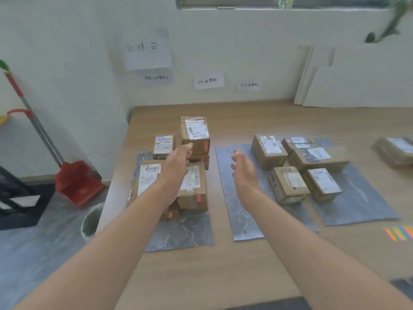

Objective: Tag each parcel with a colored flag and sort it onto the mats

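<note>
Several cardboard parcels with white labels and red flags are stacked on the left grey mat [185, 229]. The topmost parcel [195, 134] stands at the back of the stack. My left hand [177, 163] hovers over the stack with relaxed fingers, close to that top parcel, holding nothing. My right hand [243, 170] is open above the bare middle mat [237, 218], palm facing left. The right mat [357, 204] carries several parcels, such as one [289, 183] with a green flag. A strip of colored flags [400, 233] lies at the table's right edge.
Another parcel [395, 151] lies off the mats at far right. Paper signs [209, 81] hang on the wall behind the table, and white boards [357, 79] lean there. Left of the table stand a red dustpan [77, 182] and a bin [91, 220].
</note>
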{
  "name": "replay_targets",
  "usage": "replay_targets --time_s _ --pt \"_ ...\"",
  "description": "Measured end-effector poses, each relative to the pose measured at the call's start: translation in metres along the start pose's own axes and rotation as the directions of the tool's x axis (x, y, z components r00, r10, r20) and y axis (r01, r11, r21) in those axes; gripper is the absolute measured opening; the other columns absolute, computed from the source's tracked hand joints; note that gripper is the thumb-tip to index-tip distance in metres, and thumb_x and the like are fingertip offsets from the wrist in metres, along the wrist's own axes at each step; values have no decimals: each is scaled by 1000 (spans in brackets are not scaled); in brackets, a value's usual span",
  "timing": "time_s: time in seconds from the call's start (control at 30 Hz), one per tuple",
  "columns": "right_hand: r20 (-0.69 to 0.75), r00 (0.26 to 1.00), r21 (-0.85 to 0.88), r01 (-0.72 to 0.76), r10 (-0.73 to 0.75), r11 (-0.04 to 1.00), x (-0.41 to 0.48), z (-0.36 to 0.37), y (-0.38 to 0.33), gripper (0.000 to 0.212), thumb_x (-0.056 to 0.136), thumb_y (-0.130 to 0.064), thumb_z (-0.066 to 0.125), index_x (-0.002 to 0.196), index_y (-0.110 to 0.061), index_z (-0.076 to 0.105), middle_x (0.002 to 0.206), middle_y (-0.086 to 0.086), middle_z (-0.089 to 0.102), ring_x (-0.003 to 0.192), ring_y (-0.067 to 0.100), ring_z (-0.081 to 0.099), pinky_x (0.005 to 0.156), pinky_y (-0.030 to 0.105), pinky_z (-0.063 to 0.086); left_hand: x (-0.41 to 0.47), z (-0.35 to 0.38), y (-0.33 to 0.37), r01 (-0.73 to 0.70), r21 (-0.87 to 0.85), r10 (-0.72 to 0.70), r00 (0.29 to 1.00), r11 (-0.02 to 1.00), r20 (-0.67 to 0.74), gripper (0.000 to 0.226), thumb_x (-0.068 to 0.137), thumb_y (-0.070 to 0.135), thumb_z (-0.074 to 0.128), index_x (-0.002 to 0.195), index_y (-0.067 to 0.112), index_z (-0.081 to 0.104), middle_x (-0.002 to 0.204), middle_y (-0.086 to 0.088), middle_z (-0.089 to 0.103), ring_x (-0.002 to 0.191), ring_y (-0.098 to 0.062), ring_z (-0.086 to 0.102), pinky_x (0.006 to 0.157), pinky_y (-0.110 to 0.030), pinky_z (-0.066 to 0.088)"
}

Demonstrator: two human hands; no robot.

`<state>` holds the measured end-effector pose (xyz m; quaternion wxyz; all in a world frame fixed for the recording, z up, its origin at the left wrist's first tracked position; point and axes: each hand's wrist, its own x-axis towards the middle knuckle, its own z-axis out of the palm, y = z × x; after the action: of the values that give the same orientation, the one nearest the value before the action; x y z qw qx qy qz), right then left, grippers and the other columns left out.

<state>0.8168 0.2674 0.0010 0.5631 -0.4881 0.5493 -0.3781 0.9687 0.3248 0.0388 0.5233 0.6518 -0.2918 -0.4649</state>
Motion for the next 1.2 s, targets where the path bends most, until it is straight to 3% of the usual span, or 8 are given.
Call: replay_targets --time_s 0.3,0.47,0.57,0.7,0.9,1.03,1.13,1.2 --pt "-190 981 -12 41 -42 999 -101 -70 15 46 87 -53 43 125 -35 61 130 -11 63 126 14 57 112 45 43 -72 39 -16 15 1 -15 989 1000 146 38 100 39 51 132 21 61 128 3 60 123 -19 54 114 -41 39" --pt "-317 945 27 99 -85 995 -135 -142 10 50 87 -45 46 122 -17 67 119 8 69 110 29 65 105 49 49 -108 100 -9 -24 45 10 957 999 292 40 102 39 47 136 21 57 134 1 58 126 -20 52 114 -41 39" --pt "-365 928 63 109 -78 992 -152 -188 16 47 79 -51 47 116 -29 68 117 -2 71 108 17 67 100 38 53 -128 147 -9 -21 49 2 936 999 351 27 101 38 48 118 25 64 124 3 63 116 -17 56 111 -39 41" --pt "-425 903 104 121 -66 987 -166 -259 29 19 101 -37 45 100 -35 65 108 -8 67 107 17 63 68 11 50 -157 217 -13 -7 63 -21 898 998 439 38 94 41 55 124 20 64 124 0 63 118 -18 56 108 -37 41" --pt "-502 863 83 106 -51 991 -171 -367 54 37 101 -37 42 130 -27 63 123 -6 65 107 15 64 102 40 48 -188 322 -26 7 108 -59 871 994 487 38 90 43 59 120 20 67 101 7 63 96 -14 58 98 -33 42" --pt "-513 857 82 101 -44 992 -166 -437 60 34 102 -35 43 129 -27 63 124 -3 65 107 17 64 102 40 48 -204 392 -28 22 93 -65 865 995 497 31 87 42 59 105 18 65 104 2 62 98 -18 57 100 -34 41" --pt "-521 851 80 117 -58 990 -160 -484 61 40 91 -45 43 122 -30 63 118 -7 66 106 17 65 96 38 52 -213 436 -29 -5 98 -45 859 995 510 57 72 49 56 120 20 66 118 1 63 113 -20 59 108 -38 44" --pt "-524 850 100 137 -65 986 -155 -512 64 33 100 -38 44 126 -27 62 120 -5 65 106 18 64 87 30 51 -212 464 -31 -11 103 -43 860 995 508 49 83 46 58 124 20 65 121 0 63 115 -21 58 110 -39 43"
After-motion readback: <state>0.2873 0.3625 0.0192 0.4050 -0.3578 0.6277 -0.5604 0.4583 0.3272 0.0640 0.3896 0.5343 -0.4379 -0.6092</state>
